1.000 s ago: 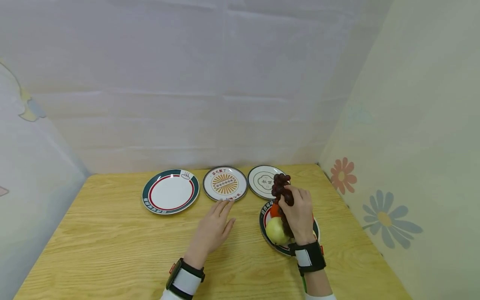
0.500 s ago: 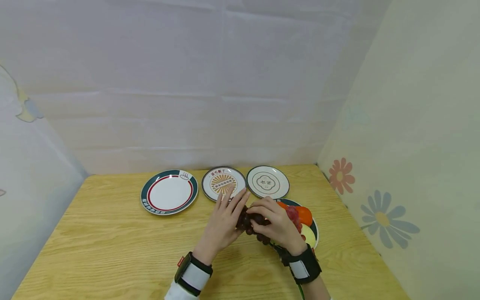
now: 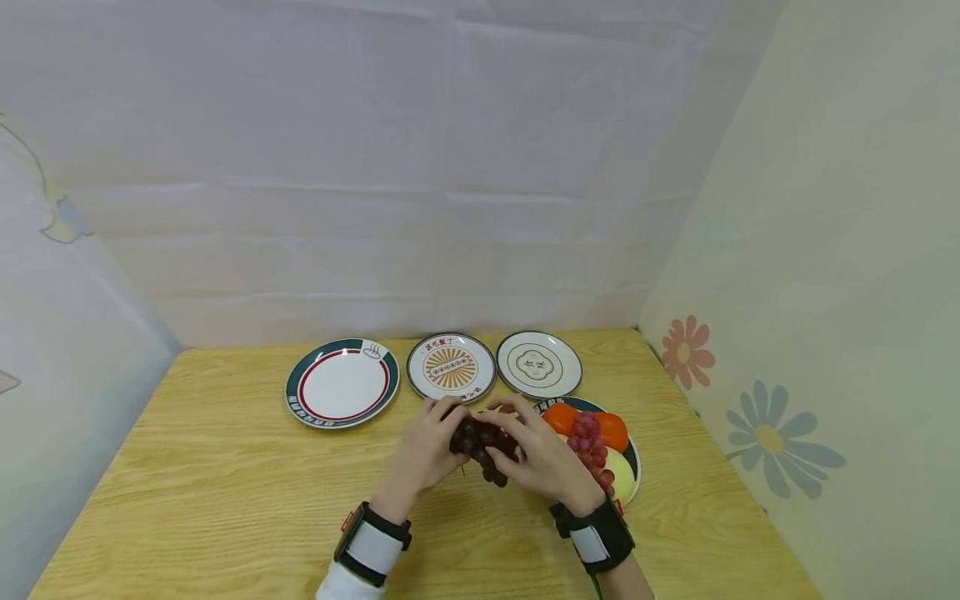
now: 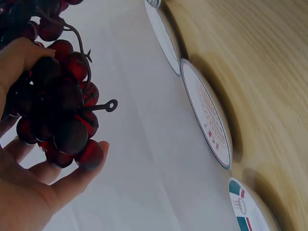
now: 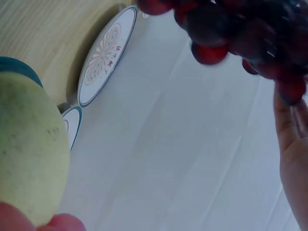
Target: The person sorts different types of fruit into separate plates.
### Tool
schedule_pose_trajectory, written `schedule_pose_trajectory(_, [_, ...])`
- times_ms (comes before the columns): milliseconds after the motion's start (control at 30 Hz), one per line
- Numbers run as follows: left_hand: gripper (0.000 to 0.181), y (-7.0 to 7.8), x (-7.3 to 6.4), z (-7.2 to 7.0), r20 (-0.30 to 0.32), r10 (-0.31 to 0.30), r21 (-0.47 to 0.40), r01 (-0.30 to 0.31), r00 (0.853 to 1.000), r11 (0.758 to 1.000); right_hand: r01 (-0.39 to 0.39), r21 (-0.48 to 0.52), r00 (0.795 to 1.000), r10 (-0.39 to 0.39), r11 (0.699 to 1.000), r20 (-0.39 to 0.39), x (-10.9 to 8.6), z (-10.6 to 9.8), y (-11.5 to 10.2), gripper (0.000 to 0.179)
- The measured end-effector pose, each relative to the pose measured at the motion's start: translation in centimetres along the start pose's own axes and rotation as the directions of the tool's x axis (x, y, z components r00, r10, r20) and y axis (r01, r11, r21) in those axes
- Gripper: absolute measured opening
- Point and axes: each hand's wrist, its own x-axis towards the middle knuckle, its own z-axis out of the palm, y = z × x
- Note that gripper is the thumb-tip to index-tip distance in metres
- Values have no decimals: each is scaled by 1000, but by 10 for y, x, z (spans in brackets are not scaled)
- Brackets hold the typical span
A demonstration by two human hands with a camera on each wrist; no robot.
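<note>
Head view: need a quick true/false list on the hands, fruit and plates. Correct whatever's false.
1. The left hand and right hand both grip the dark grapes. True.
2. Red grapes lie on the fruit plate. True.
3. The dark grapes lie there too. False: they are in the hands, left of that plate.
4. The middle back plate is plain. False: the middle back plate is printed with a sunburst.
5. The leftmost plate has a red ring. True.
6. Orange fruits lie by the leftmost plate. False: the orange fruits lie on the fruit plate.
</note>
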Motion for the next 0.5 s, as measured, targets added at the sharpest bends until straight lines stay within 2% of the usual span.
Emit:
schedule_pose_trajectory(67, [54,-9,1,-3,-13,-69,-8,69,998,998,-38,-14,999,38,999,-5,0,-4,0,52])
schedule_pose_trajectory(133, [53,-21,3,-7,-35,-149,-22,148,988,989,-70,-49,997,69,996,-20,-1,-8,1,50])
schedule_pose_trajectory(200, [53,-36,6,-11,-71,-235,-30,234,969,972,-97,-87,995,94,992,-37,-4,-13,2,47])
schedule_pose_trajectory(267, [49,-54,8,-15,-111,-322,-34,320,940,947,-117,-109,992,112,987,-52,-8,-18,4,44])
schedule_pose_trajectory(333, [47,-73,9,-17,-155,-407,-43,405,900,913,-132,-127,990,124,983,-65,-13,-23,6,41])
schedule_pose_trajectory(400, [44,-93,8,-18,-198,-487,-60,485,851,872,-148,-144,987,137,978,-81,-19,-28,9,40])
schedule_pose_trajectory(500, [46,-122,2,-18,-240,-607,-102,602,758,792,-174,-164,983,160,971,-94,-27,-34,12,39])
